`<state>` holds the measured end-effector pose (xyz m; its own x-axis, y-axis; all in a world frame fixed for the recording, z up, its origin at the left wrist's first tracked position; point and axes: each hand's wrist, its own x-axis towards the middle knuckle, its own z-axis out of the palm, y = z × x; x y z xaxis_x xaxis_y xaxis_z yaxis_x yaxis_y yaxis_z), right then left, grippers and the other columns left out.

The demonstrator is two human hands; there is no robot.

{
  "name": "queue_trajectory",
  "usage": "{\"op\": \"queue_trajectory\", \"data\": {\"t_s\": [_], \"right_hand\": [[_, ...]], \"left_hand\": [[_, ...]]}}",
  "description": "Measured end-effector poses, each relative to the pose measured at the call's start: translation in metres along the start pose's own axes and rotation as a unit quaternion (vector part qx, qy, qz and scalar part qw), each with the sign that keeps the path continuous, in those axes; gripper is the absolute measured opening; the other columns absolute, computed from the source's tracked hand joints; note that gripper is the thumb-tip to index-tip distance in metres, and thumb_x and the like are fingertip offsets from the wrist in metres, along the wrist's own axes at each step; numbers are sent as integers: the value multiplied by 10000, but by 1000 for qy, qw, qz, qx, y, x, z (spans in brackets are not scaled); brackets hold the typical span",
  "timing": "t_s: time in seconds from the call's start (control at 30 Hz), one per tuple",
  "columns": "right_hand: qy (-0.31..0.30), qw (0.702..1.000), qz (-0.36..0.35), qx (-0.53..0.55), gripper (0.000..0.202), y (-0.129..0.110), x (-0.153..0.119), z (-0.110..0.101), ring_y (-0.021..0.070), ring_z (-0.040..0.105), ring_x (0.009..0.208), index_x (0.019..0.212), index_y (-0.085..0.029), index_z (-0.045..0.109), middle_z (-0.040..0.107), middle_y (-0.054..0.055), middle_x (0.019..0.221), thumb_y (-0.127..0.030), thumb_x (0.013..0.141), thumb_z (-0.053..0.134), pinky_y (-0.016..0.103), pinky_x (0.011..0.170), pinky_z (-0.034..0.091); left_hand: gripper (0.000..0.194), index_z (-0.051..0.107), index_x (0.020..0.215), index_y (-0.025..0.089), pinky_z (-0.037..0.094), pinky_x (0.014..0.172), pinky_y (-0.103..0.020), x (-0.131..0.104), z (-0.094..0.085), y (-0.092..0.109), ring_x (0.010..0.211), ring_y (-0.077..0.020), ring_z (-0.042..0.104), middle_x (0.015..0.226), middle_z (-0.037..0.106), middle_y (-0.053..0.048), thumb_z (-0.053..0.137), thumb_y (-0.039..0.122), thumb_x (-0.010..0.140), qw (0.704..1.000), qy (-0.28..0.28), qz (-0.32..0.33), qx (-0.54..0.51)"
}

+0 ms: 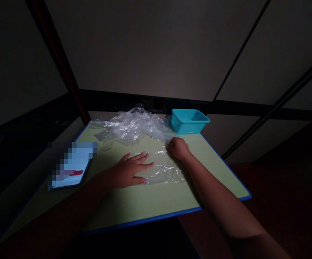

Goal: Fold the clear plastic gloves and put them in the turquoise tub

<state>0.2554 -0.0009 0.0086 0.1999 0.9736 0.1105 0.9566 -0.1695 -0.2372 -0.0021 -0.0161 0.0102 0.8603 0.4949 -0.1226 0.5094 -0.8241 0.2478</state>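
A clear plastic bag [166, 173] lies flattened on the pale green table [145, 205]. My left hand [129, 171] rests on its left part, palm down with the fingers spread. At the bag's upper right, my right hand [179, 147] is closed, its fingers curled at the plastic's edge; the exact grip is too small to make out. Beyond both hands sits a crumpled heap of clear plastic bags [135, 126], reaching close to my right hand. A turquoise basket [189, 124] stands at the back right, just beyond my right hand.
A tablet or phone [73, 165] with a lit, partly pixelated screen lies at the table's left side. Blue edging [145, 220] runs along the table's rim. Behind the table rises a panelled wall [145, 46].
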Motion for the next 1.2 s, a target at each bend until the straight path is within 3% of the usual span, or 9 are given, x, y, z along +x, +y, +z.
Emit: {"op": "queue_trajectory", "data": {"t_s": [0.4,0.57,0.8,1.1,1.2], "right_hand": [[72,994,-22,77,91,7,4,1,233,550,945,826,-176,656,656,100,950,-211,801,576,302,759,396],[88,982,-47,160,78,11,6,2,192,576,827,728,-183,611,662,62,826,-243,774,594,286,735,407],[80,953,-87,280,158,11,7,-3,155,561,663,648,-192,493,611,19,673,-283,756,564,266,653,411],[7,887,-144,439,232,7,1,-8,144,536,651,660,-178,523,605,17,693,-379,669,640,260,625,402],[-11,889,-130,438,238,9,-1,-11,138,520,627,642,-172,539,600,11,666,-368,640,674,263,626,390]], "left_hand": [[627,264,1438,409,128,1066,-625,1,0,1,1428,-305,136,1561,102,-73,517,527,877,1000,-17,-19,2],[628,283,1434,402,136,1068,-618,0,-2,3,1426,-303,147,1559,114,-76,541,505,872,1000,-13,-25,-2],[623,304,1426,397,119,1049,-656,1,-2,4,1421,-322,160,1558,128,-81,557,490,865,1000,-10,-28,-1],[649,291,1431,403,138,1062,-631,0,2,2,1424,-308,159,1559,143,-86,549,544,852,1000,4,-17,-1],[661,293,1437,386,132,1064,-630,0,3,2,1422,-318,159,1560,141,-91,536,566,848,1000,4,-19,-3]]}}
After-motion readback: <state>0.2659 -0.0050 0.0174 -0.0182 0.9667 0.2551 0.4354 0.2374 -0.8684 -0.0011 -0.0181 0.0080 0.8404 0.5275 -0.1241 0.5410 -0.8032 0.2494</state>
